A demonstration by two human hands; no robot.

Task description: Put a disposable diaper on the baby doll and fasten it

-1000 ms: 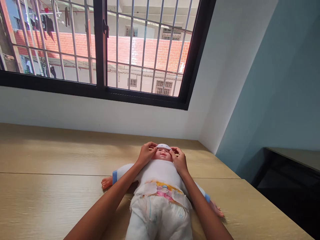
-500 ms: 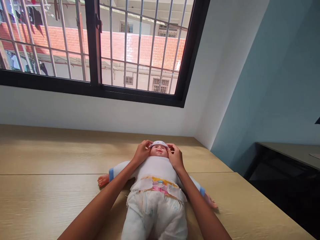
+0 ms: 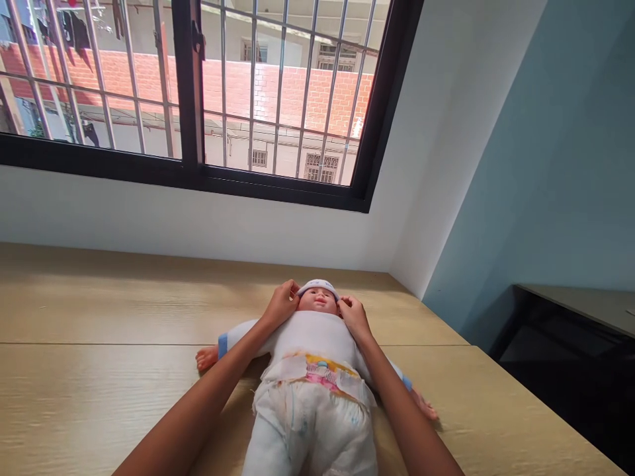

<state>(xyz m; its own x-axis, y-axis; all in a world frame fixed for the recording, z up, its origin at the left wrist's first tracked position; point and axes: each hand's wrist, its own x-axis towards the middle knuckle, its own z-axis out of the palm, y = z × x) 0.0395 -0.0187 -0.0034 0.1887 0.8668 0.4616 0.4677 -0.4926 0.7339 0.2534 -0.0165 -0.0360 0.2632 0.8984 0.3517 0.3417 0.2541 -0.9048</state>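
Because your arms reach in from the bottom corners of the frame, your left hand (image 3: 281,304) and your right hand (image 3: 354,316) meet at the head of a doll (image 3: 317,340), just below the centre of the picture. The doll lies on its back on a wooden table (image 3: 99,297), with its legs running off the bottom edge and its arms spread out to either side. A small white cap (image 3: 318,286) with a blue band sits on top of its head, just above the face.

Your left hand curves around the side of the doll's head, its fingers bent and resting at the edge of the cap. Your right hand sits on the opposite side, its fingers drawn together at the temple, right beside the cap's rim. Neither hand lies spread flat, but this view does not show whether either one pinches the cap or only rests against it.

The doll wears a white top (image 3: 312,337) with blue cuffs (image 3: 223,345) and a white diaper (image 3: 310,423) with a colourful printed waistband (image 3: 322,370). A seam (image 3: 99,344) crosses the table behind the doll's shoulders at the left of the frame. A black-framed window (image 3: 191,86) with metal bars fills the upper left, showing a brick wall (image 3: 278,92) outside. A blue wall (image 3: 520,165) rises at the upper right, above a dark desk (image 3: 560,330) at the right edge.
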